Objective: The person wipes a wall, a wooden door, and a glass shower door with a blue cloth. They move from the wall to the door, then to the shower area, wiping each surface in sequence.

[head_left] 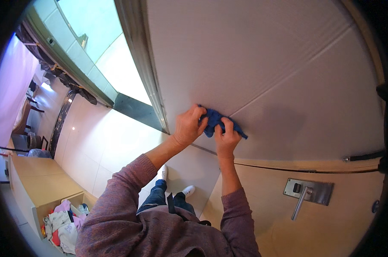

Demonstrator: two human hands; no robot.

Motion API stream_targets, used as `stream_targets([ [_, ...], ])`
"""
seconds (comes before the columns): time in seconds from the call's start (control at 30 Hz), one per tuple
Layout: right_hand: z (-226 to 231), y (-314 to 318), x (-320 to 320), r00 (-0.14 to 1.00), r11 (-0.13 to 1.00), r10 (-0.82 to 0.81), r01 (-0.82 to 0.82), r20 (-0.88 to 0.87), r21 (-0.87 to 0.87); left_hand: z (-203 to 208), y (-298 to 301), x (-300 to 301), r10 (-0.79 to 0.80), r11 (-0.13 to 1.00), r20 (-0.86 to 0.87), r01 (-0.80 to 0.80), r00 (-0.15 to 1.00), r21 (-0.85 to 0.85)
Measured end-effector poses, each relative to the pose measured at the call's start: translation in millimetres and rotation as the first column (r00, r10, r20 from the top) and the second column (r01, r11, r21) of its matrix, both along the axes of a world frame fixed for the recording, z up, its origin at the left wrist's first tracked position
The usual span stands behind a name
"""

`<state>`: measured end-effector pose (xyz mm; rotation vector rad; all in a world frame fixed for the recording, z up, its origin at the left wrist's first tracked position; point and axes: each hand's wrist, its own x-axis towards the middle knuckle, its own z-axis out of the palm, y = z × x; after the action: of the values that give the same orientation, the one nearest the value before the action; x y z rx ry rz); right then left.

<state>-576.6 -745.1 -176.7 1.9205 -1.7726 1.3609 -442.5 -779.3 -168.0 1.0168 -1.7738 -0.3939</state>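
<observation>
Head view: right of the door frame (141, 55), before the tiled wall (262, 60), one blue cloth (215, 121) is clamped in the grip of left hand (187, 127) and right hand (228, 140). Handling it seems unfinished; how much is done cannot be told. Relative to the frame: one lever handle (302, 203) lower right, two white shoes (188, 190) below, one open drawer (37, 220) lower left, its garments (63, 227) uncountable.

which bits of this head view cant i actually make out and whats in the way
All in the head view:
Pinched parts of the crumpled blue cloth: hidden by the left hand and right hand.
Bottom of the open pale wooden drawer: hidden by heaped white, lilac and red fabrics.
Rest of the pale wooden door: cut off by the lower edge.
Small brown furniture, far left: too small for detail.
</observation>
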Motion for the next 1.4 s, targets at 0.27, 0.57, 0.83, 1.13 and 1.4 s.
stream_targets([
  [0.27, 42.3, -0.1, 28.0, 0.883, 0.976, 0.159, -0.207, 0.441, 0.063, 34.2, -3.5, 44.6, 0.119, 0.987, -0.230, -0.091, 0.966, 0.129],
  [0.57, 167.0, -38.8, 84.7, 0.895, 0.915, 0.384, -0.337, 0.226, -0.220, 163.4, -75.2, 85.9, 0.129, 0.717, -0.336, -0.322, 0.933, -0.618],
  [0.83, 54.5, -46.2, 110.1, 0.947, 0.948, 0.319, -0.319, 0.027, 0.009, 28.1, -52.5, 97.8, 0.287, 0.876, -0.232, -0.353, 0.929, -0.329],
  [1.13, -16.1, -40.6, 122.7, 0.941, 0.887, 0.246, -0.316, 0.233, 0.338, -41.8, -29.2, 107.0, 0.346, 0.929, -0.264, -0.290, 0.900, 0.229],
  [1.4, 112.5, -58.7, 140.2, 0.857, 0.879, 0.475, -0.453, 0.199, -0.149, 84.4, -89.6, 123.8, 0.233, 0.888, -0.550, -0.406, 0.802, -0.216],
])
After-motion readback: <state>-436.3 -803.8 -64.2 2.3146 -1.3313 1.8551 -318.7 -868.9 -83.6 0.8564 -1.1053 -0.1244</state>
